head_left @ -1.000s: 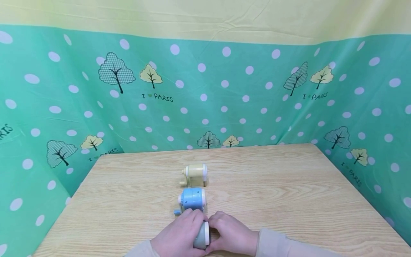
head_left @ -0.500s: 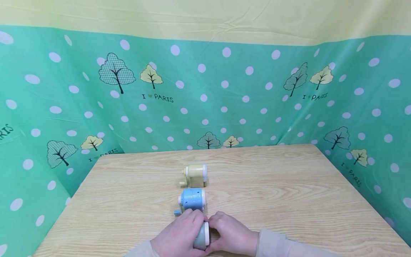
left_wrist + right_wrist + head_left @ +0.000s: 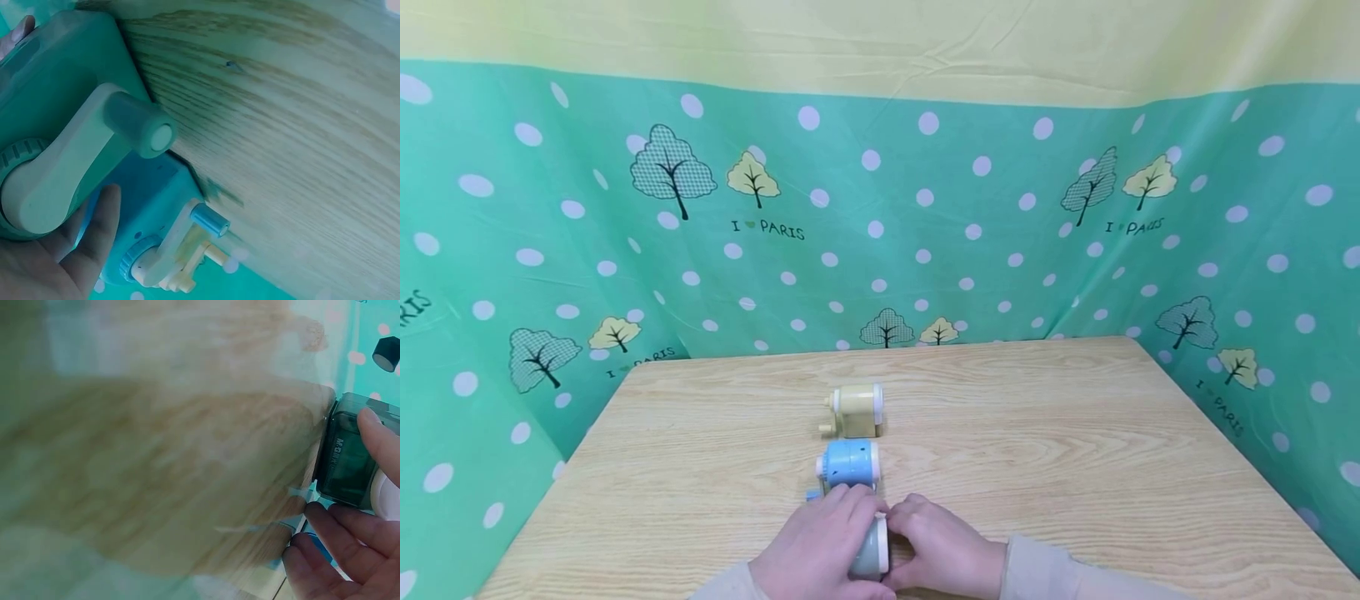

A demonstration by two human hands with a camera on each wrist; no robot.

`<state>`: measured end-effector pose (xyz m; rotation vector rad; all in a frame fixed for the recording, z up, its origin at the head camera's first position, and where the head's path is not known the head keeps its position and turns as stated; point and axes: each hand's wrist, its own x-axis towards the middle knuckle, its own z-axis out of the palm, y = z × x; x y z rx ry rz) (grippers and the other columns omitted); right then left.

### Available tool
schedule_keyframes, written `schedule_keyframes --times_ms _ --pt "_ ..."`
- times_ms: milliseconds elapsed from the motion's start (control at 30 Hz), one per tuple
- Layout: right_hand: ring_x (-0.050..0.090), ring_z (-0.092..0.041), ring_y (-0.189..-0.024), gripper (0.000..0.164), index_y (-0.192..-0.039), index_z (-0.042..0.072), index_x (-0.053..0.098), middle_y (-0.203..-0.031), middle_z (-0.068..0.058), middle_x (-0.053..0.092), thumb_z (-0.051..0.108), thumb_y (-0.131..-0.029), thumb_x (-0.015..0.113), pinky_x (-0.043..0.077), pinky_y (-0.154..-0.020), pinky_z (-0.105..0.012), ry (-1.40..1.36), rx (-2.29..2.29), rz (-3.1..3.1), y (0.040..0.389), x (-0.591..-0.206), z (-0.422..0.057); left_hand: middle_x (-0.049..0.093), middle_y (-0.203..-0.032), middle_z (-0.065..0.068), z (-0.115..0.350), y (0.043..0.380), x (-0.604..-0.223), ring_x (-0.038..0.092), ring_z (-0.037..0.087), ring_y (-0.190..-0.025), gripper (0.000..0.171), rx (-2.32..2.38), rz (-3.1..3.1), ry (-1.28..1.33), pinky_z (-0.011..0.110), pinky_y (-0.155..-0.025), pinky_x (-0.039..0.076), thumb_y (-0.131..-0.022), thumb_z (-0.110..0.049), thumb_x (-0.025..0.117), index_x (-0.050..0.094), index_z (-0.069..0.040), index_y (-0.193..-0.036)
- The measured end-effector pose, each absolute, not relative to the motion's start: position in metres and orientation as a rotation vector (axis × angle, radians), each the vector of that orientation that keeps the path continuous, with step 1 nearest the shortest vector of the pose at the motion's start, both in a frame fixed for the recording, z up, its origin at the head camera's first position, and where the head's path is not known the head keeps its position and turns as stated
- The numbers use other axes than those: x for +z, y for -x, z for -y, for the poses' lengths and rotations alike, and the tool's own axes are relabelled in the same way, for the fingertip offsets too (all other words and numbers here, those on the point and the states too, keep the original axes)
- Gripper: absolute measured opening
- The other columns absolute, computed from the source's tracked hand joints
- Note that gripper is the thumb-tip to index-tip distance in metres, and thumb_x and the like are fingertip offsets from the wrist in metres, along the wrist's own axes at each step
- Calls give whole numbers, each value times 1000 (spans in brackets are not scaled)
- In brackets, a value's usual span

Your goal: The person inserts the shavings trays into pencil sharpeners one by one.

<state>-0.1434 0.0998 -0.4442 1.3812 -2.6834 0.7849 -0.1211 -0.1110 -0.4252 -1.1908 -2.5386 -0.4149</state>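
At the table's near edge, my left hand (image 3: 823, 542) lies over a grey-green crank pencil sharpener (image 3: 868, 554) and grips its body. Its pale crank arm (image 3: 69, 156) and knob face the left wrist camera. My right hand (image 3: 947, 546) holds the same sharpener at its white-rimmed right end, thumb on the near side and fingers on the far side. In the right wrist view the thumb overlaps a dark, see-through drawer (image 3: 347, 459) with lettering. Just beyond the left fingertips stands a blue crank sharpener (image 3: 850, 462), its crank knob partly covered.
A yellow crank sharpener (image 3: 857, 408) stands behind the blue one, roughly in line. All are on a wood-grain table (image 3: 1037, 450) enclosed by a green dotted curtain (image 3: 925, 225). A small black object (image 3: 387, 353) shows at the right wrist view's edge.
My left hand has shifted slightly over the grey-green sharpener, and its fingers cover a little more of the blue sharpener's crank. The right hand is nearly unmoved.
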Motion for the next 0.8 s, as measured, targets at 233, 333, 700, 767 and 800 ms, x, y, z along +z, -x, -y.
schedule_keyframes --times_ms 233,333,700,767,800 --pt "50 2 -88 35 -98 12 74 -93 16 65 37 -75 82 48 -76 -16 -1401 813 2742 146 -441 -103 62 -106 -3 110 121 -425 54 11 -91 69 -400 2507 1130 24 -58 45 -82 -71 56 59 -11 -115" --pt "52 1 -88 42 -105 11 75 -96 16 67 41 -76 80 48 -76 -17 -1393 844 2754 147 -436 -106 62 -104 -2 109 122 -421 55 12 -92 68 -388 2499 1144 27 -61 50 -83 -70 55 61 -10 -114" --pt "59 -24 -121 91 -135 5 64 -132 -6 66 70 -73 64 50 -101 -46 -1095 965 2916 163 -384 -122 64 -96 -5 118 137 -392 59 10 -87 52 -357 2382 1057 30 -66 55 -85 -61 61 69 -13 -102" --pt "60 -28 -121 88 -134 1 63 -132 -10 66 66 -74 66 49 -102 -49 -1047 986 2857 170 -374 -126 66 -96 -4 123 143 -384 60 11 -87 52 -335 2375 1029 31 -67 56 -86 -60 61 69 -12 -103" --pt "60 -30 -122 86 -134 0 63 -132 -12 66 62 -75 68 48 -103 -50 -1016 999 2829 174 -370 -129 67 -97 -3 125 146 -379 62 12 -89 52 -328 2384 1013 32 -69 57 -86 -59 61 70 -12 -105"
